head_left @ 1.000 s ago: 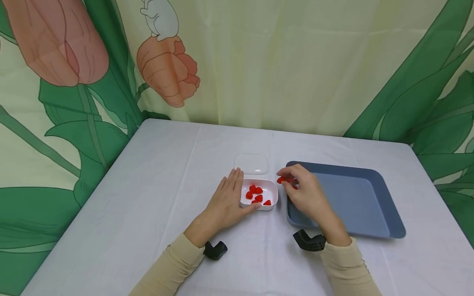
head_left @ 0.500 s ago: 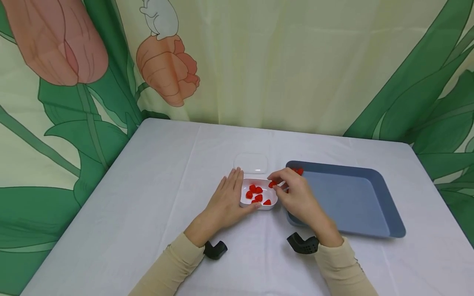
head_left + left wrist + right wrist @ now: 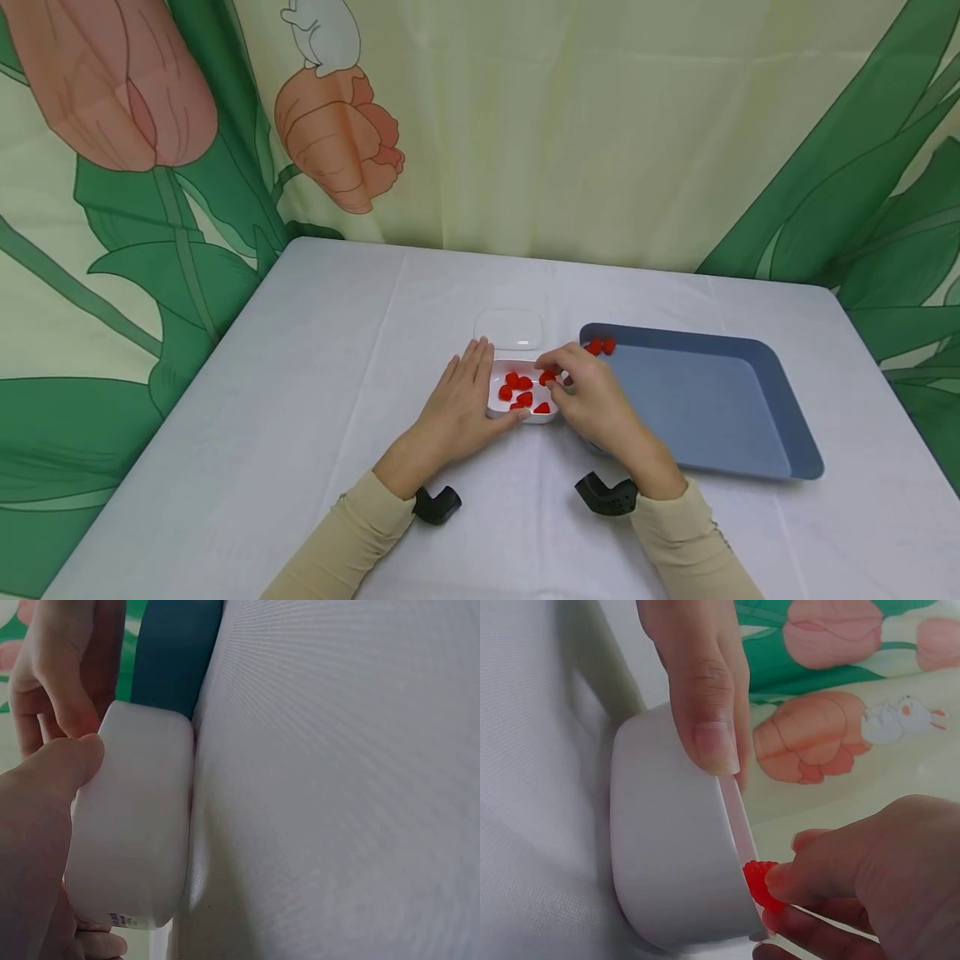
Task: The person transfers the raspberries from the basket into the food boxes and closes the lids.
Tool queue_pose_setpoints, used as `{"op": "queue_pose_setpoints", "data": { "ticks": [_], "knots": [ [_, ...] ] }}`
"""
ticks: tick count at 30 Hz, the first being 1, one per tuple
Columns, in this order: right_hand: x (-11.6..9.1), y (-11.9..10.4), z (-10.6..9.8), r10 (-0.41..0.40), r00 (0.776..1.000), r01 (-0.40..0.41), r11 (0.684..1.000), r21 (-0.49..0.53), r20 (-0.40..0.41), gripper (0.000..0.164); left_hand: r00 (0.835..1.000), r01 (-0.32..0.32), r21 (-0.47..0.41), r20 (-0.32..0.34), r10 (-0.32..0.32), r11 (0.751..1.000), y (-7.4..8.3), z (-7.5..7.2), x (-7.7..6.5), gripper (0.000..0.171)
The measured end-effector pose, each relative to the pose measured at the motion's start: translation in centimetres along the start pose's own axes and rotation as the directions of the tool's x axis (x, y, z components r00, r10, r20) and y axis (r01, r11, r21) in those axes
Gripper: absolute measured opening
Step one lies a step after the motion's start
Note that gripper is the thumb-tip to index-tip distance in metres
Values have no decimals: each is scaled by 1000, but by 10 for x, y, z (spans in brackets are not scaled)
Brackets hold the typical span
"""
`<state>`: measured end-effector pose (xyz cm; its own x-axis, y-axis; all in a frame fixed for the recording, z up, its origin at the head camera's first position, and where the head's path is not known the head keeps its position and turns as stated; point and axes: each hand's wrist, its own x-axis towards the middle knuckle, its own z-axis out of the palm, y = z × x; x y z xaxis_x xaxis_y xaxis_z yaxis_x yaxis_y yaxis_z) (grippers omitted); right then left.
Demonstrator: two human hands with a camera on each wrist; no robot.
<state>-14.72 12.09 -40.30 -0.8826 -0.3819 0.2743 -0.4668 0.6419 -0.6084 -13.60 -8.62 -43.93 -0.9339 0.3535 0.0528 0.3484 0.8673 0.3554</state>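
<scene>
A small white box [image 3: 496, 407] holds several red raspberry-shaped pieces [image 3: 524, 398]. My left hand [image 3: 459, 410] rests against the box's left side with its fingers straight, and the thumb lies over the near rim. In the left wrist view, the box's outer wall [image 3: 135, 817] stands upright on the cloth. My right hand [image 3: 596, 396] is at the box's right rim. Between thumb and fingers it pinches one red raspberry-shaped piece [image 3: 761, 883], right at the rim in the right wrist view.
A blue-grey tray [image 3: 723, 408] lies to the right, partly behind my right hand, with a few red pieces [image 3: 608, 345] in its far left corner. Behind the box is a clear lid [image 3: 508, 328]. White cloth [image 3: 360, 333] covers the table, and a printed curtain [image 3: 570, 133] hangs behind.
My right hand has moved left from the tray's edge to the box, carrying a red raspberry-shaped piece. Red pieces in the tray's corner have come into view. The left hand stays put.
</scene>
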Motion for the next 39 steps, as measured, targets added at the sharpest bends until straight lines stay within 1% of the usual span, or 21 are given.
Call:
{"op": "queue_pose_setpoints", "data": {
  "ticks": [8,13,19,25,28,36,39],
  "knots": [
    [-1,-2,3,-15,1000,16,999,-44,20,29,1000,-3,-5,1,3,1000,0,-1,0,103],
    [-1,-3,3,-12,1000,13,999,-43,27,31,1000,-1,-8,-1,1,1000,0,-1,0,103],
    [-1,-4,2,-22,1000,23,999,-37,16,29,1000,-1,-3,3,1,1000,0,-2,-1,103],
    [1,-1,-4,-58,998,58,998,11,-22,25,1000,8,-24,23,-7,1000,1,-3,-1,103],
    [1,1,-11,-58,997,59,998,17,-55,24,1000,9,-28,21,-8,1000,1,-4,0,103],
    [-1,6,-26,7,995,-6,1000,8,-103,23,999,13,-27,30,-13,1000,1,-5,-2,103],
    [-2,8,-31,12,991,-10,1000,14,-135,22,999,13,-30,33,-12,999,1,-5,-2,103]
  ]
}}
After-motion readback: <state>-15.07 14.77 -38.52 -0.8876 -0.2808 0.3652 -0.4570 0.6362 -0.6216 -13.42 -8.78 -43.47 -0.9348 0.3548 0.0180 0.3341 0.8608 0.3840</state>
